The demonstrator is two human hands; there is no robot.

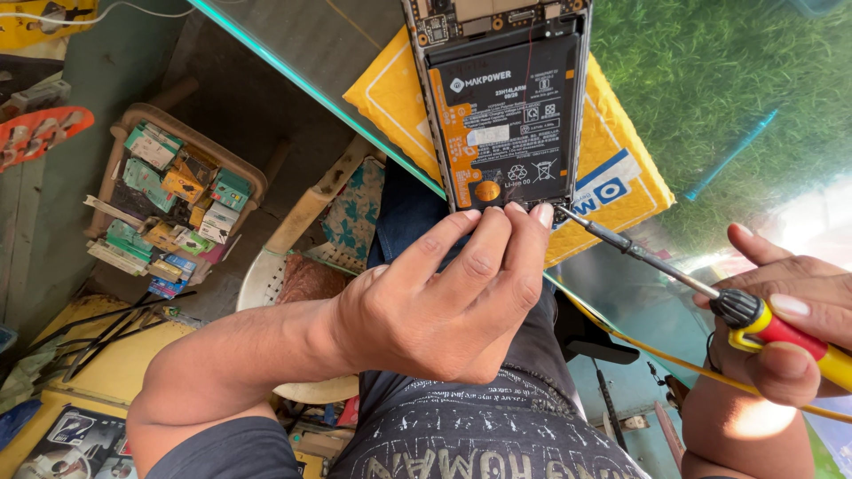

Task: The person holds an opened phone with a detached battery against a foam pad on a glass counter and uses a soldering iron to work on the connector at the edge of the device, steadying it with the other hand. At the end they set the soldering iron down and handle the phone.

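Opened phone (pixel 508 106), black battery exposed, flat on glass; red-yellow screwdriver (pixel 710 297) tip at bottom corner.

**Both hands forward, fingers bent**

The left hand (pixel 444 302) reaches in from the lower left, forearm bare, wrist straight, back of the hand up. Its fingers (pixel 497 239) lie side by side, curled, tips pressed down together. The right hand (pixel 790 319) enters at the right edge (only partly in view), thumb and forefinger pinched shut, another finger lifted above.
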